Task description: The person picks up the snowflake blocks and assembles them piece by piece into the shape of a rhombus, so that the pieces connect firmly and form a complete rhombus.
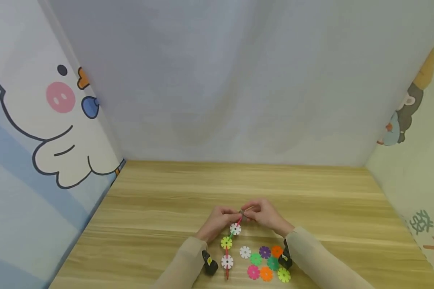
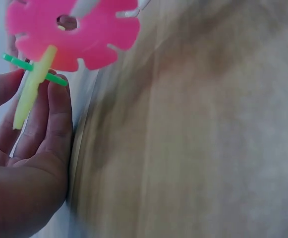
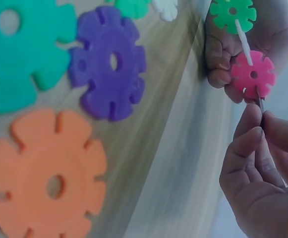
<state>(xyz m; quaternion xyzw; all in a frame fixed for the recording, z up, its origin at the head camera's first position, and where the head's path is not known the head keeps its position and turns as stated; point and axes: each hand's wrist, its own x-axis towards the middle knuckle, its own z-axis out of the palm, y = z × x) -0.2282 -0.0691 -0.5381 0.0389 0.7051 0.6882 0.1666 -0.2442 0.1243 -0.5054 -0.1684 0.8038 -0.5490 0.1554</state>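
Note:
A chain of slotted plastic discs runs toward me between the forearms, with a white disc [image 1: 235, 229], a yellow disc [image 1: 226, 242] and another white disc [image 1: 224, 261] facing up, joined by discs seen edge-on. My left hand [image 1: 217, 222] holds the chain's far end. In the left wrist view its thumb and fingers pinch around a green disc [image 2: 58, 79], near a yellow edge-on disc [image 2: 29, 94] and a pink disc [image 2: 29, 25]. My right hand [image 1: 267, 216] pinches a thin disc [image 3: 261, 103] edge-on against a pink disc [image 3: 240, 74]; its colour is unclear.
Loose discs lie on the wooden table [image 1: 159, 192] between the forearms, including a purple disc [image 1: 265, 252], an orange disc [image 1: 266, 274] and a pink disc [image 1: 253, 272]. A grey curtain [image 1: 238, 80] hangs behind; printed walls flank both sides.

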